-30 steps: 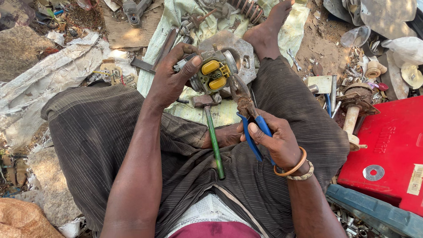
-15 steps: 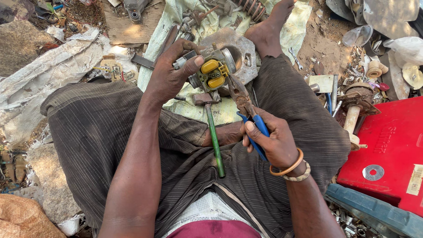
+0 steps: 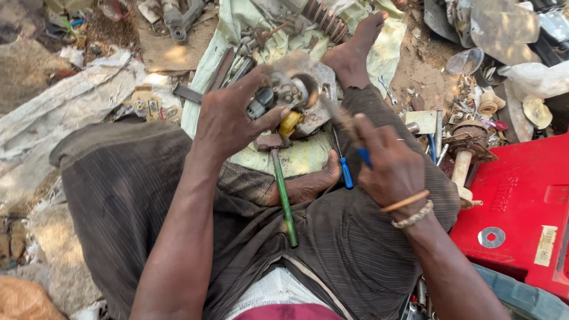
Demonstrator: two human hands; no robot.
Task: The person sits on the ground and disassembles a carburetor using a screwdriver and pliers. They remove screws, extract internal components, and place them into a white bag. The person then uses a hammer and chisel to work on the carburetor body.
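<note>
I sit cross-legged on the ground. My left hand (image 3: 234,115) grips a metal machine part (image 3: 296,95) with a round grey housing and yellow pieces, held above my lap. My right hand (image 3: 388,163) holds blue-handled pliers (image 3: 355,148), their rusty jaws reaching towards the part's right side. A hammer with a green handle (image 3: 283,198) lies across my lap, head under the part. A blue-handled screwdriver (image 3: 344,169) rests by my foot (image 3: 311,184).
A pale green cloth (image 3: 249,24) with springs, bolts and metal scraps lies ahead. A red metal box (image 3: 521,201) stands at the right. Rusty parts, a wooden-handled tool (image 3: 462,169) and white sacking (image 3: 59,112) surround my legs on the dirt.
My left hand has turned and tilted the machine part, so the yellow pieces are mostly hidden. My right hand has lifted the pliers up towards the part.
</note>
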